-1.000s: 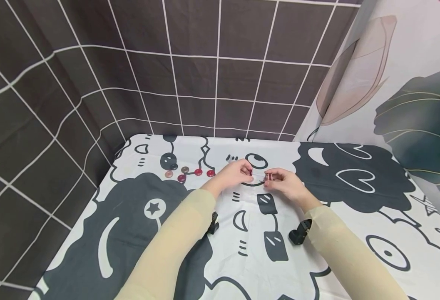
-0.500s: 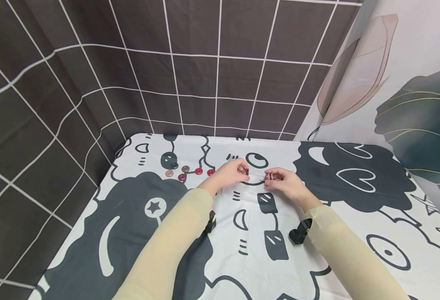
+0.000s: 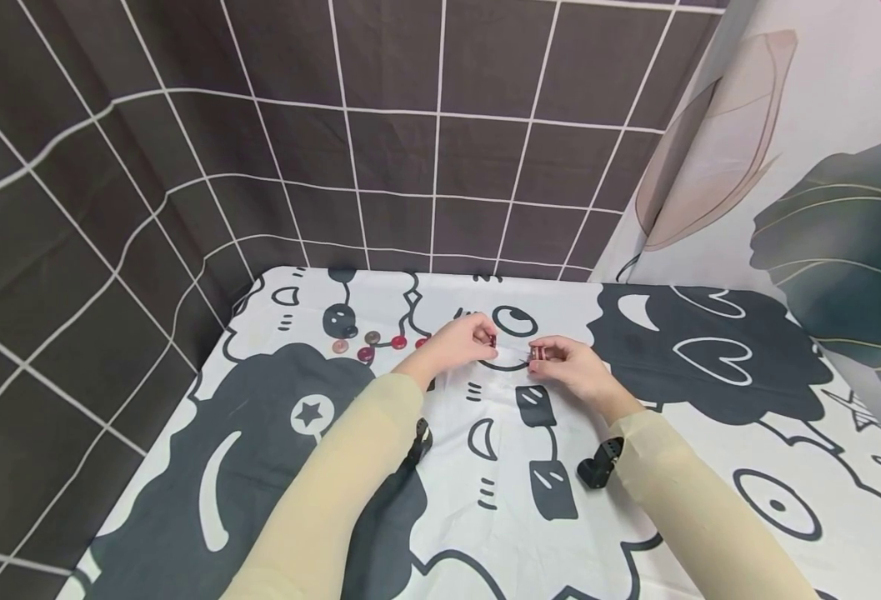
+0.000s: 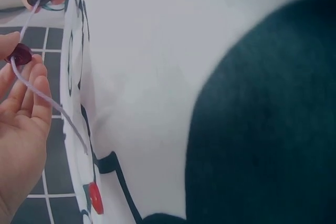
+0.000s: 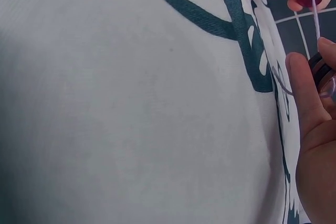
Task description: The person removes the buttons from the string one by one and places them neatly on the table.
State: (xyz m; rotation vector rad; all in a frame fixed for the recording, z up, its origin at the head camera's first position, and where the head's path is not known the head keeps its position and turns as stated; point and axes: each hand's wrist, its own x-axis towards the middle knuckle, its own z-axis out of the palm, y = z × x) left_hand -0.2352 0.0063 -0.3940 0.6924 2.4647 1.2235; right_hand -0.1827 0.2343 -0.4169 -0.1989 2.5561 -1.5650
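My left hand (image 3: 464, 342) pinches a dark red button (image 4: 21, 54) between thumb and fingers. A pale lilac string (image 4: 50, 99) runs through the button, its free end hanging down past the palm. To the right, my right hand (image 3: 569, 364) grips a short stack of several dark buttons (image 5: 319, 72) threaded on the same string. In the head view this stack shows red and white edges. A short stretch of string spans the gap between the hands, and the left hand's button sits apart from the stack.
Loose buttons lie left of my left hand on the patterned cloth (image 3: 448, 467): a pink one (image 3: 340, 346), a brown one (image 3: 372, 337), a dark red one (image 3: 366, 355) and a bright red one (image 3: 399, 342). Another red button (image 3: 422, 342) is partly hidden behind the hand.
My left hand has drawn slightly left with its button, away from the right hand, so the gap between them is wider. The right hand has stayed in place.
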